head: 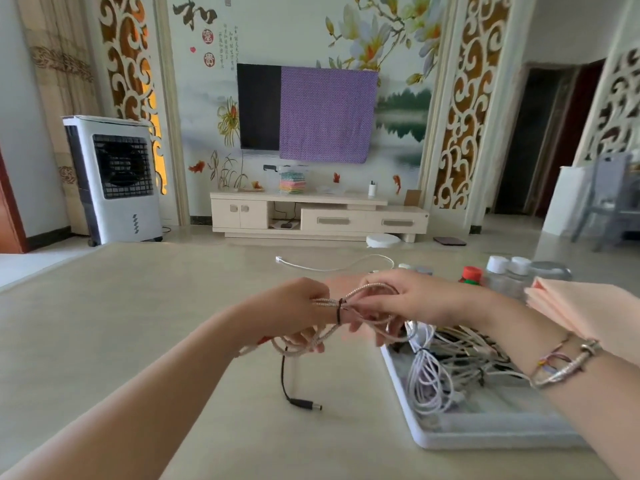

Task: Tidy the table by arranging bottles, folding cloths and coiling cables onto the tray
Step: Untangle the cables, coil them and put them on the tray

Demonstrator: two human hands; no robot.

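At frame centre, the left hand (294, 311) and right hand (412, 299) both hold a braided cable (332, 336), each grip clamped on its loops, with a dark tie (340, 310) around the bundle. A black plug (306, 403) dangles from it to the desk (138, 306). At lower right, the tray (485, 431) holds coiled white cables (429, 375). Behind it stand bottles (505, 271) and a folded peach cloth (588, 306). 1 loose white cable (336, 265) lies farther up.
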